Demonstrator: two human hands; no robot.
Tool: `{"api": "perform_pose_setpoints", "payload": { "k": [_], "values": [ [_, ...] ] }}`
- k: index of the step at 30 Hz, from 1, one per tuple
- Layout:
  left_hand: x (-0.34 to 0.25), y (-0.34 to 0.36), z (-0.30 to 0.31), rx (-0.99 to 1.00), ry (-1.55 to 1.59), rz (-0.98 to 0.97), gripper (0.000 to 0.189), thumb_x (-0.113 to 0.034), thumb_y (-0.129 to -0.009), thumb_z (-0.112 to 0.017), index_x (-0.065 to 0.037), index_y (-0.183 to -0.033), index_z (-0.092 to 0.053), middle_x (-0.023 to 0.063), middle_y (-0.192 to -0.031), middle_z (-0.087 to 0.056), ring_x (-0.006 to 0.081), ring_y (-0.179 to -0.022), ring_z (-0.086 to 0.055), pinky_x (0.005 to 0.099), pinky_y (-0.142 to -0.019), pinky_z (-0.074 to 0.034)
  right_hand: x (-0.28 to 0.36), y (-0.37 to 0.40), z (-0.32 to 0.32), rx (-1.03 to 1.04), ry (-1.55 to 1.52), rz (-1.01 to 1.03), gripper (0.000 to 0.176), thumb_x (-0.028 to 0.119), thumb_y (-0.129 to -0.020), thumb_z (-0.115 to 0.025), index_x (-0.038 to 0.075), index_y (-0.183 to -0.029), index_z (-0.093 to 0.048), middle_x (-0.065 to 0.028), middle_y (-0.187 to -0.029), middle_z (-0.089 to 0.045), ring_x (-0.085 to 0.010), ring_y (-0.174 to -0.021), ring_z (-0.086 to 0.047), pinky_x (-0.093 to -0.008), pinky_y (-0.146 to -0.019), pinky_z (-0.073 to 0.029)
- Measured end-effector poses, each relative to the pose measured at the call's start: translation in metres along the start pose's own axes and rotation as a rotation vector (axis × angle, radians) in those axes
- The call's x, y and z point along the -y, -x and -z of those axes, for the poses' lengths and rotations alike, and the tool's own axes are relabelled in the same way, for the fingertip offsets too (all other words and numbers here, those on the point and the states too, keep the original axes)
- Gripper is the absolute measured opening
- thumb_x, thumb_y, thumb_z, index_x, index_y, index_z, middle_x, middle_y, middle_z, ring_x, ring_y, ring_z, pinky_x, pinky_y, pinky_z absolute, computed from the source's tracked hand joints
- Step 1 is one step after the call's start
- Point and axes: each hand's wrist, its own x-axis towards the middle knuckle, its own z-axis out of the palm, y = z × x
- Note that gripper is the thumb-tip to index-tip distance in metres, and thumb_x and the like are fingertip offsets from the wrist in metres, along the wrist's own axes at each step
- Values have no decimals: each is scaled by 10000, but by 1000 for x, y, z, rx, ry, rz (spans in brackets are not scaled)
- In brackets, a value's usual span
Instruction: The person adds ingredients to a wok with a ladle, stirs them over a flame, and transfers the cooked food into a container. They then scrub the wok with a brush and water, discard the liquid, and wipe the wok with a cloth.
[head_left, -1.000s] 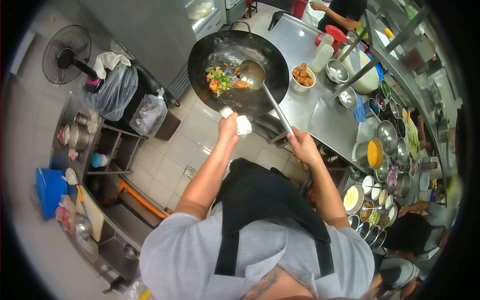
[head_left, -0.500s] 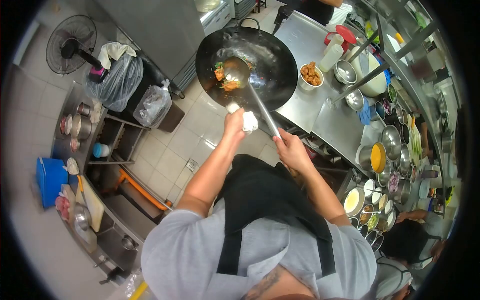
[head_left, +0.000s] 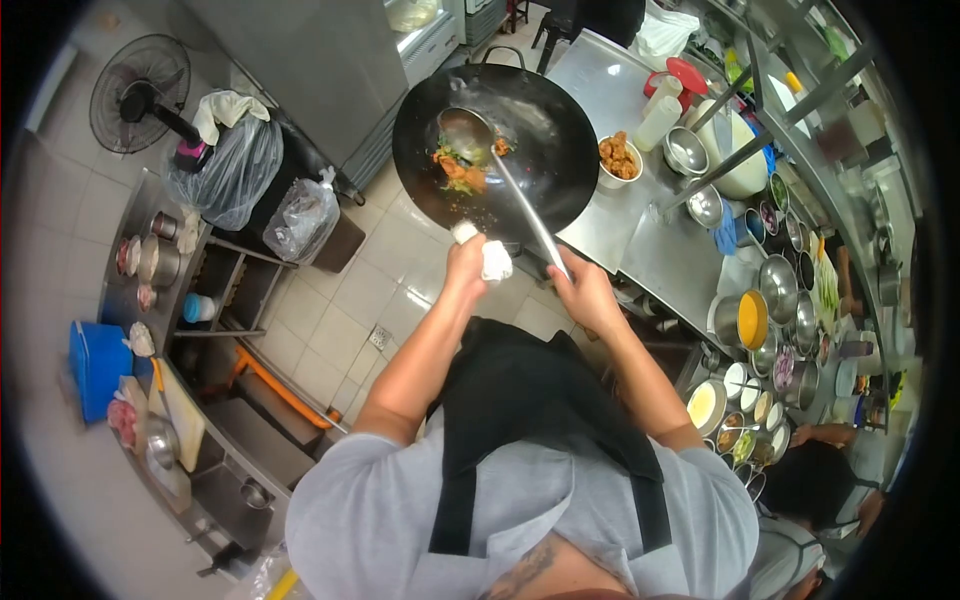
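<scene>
My left hand (head_left: 466, 267) is closed around a white cloth (head_left: 496, 261) at the near edge of a large black wok (head_left: 550, 130); the handle beneath the cloth is hidden. My right hand (head_left: 587, 294) grips the long metal handle of a ladle (head_left: 525, 203). The ladle's bowl sits inside the wok, above a clump of orange-brown food pieces with green bits (head_left: 459, 172). A smaller piece lies to the right of the bowl. The wok's far loop handle (head_left: 503, 56) points away from me.
Right of the wok, a steel counter (head_left: 595, 85) bears a bowl of fried pieces (head_left: 619, 157), squeeze bottles (head_left: 657, 123) and metal bowls. Several ingredient containers (head_left: 706, 404) stand farther right, near other people. Bagged bins (head_left: 300, 222) and a fan (head_left: 139, 93) are at left.
The ladle's bowl has moved slightly up and left in the wok, and the food is now spread below it. The wok and both hands sit a little lower in view.
</scene>
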Motion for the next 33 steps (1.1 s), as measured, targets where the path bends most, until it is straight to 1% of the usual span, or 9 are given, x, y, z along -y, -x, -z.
{"api": "perform_pose_setpoints", "payload": {
  "k": [2, 3, 8, 15, 20, 23, 25, 26, 33],
  "values": [
    [0, 3, 2, 15, 30, 16, 148, -67, -950, -501, 44, -1006, -581, 107, -811, -643, 209, -612, -648, 367, -505, -533, -18, 4, 1, -213, 94, 134, 422, 198, -949, -607, 43, -1339, -560, -247, -814, -672, -390, -766, -671, -400, -723, -512],
    [-1, 5, 1, 10, 31, 16, 137, -66, -946, -507, 34, -995, -587, 99, -796, -640, 205, -604, -644, 366, -498, -528, -23, 1, 4, -305, 150, 210, 464, 222, -943, -612, 67, -1373, -538, -284, -905, -672, -473, -833, -659, -509, -804, -512],
    [4, 0, 6, 21, 34, -2, 109, -58, -933, -518, 3, -982, -593, 81, -763, -623, 199, -596, -639, 365, -484, -518, -50, -47, 35, -310, 509, 68, 519, 208, -945, -603, 101, -1436, -472, -266, -825, -645, -459, -756, -652, -545, -690, -515],
    [1, 6, 6, -7, -41, -98, 122, -64, -900, -531, 37, -945, -582, 104, -780, -632, 215, -610, -654, 363, -513, -532, -45, -79, 36, -177, 793, 51, 536, 202, -972, -538, 164, -1490, -407, -221, -949, -635, -418, -744, -664, -511, -665, -537],
    [3, 4, 15, -48, 13, -57, 135, -85, -912, -546, 43, -940, -581, 107, -779, -634, 224, -624, -662, 372, -534, -547, -54, -89, 14, -191, 961, 48, 599, 166, -902, -583, 162, -1482, -431, -194, -1098, -597, -374, -992, -618, -494, -782, -521],
    [8, 3, 25, -97, 28, -59, 133, -46, -911, -496, 38, -973, -577, 116, -812, -634, 234, -641, -659, 391, -521, -544, -5, -109, -9, -382, 772, 341, 460, 150, -873, -612, 141, -1331, -586, -188, -1091, -600, -372, -995, -578, -489, -834, -494],
    [11, 3, 33, -68, 2, -60, 123, -56, -919, -501, 33, -971, -569, 119, -817, -632, 243, -649, -663, 391, -526, -547, 24, -139, -41, -186, 595, 424, 193, 158, -849, -641, 81, -1016, -699, -161, -1011, -636, -367, -1004, -606, -467, -833, -518],
    [13, 4, 34, -71, -2, -56, 123, -56, -919, -501, 33, -971, -569, 119, -817, -632, 243, -649, -663, 391, -526, -547, 26, -163, -62, 12, 557, 385, 167, 147, -853, -620, 82, -978, -711, -147, -1032, -646, -343, -1010, -640, -463, -829, -538],
    [6, 7, 41, -104, -32, -81, 119, -64, -923, -517, 21, -992, -563, 109, -801, -627, 236, -656, -663, 393, -541, -551, 32, -249, -135, 176, 647, 154, 218, 86, -865, -552, 2, -944, -737, -197, -1042, -716, -349, -964, -708, -439, -820, -572]
  ]
}}
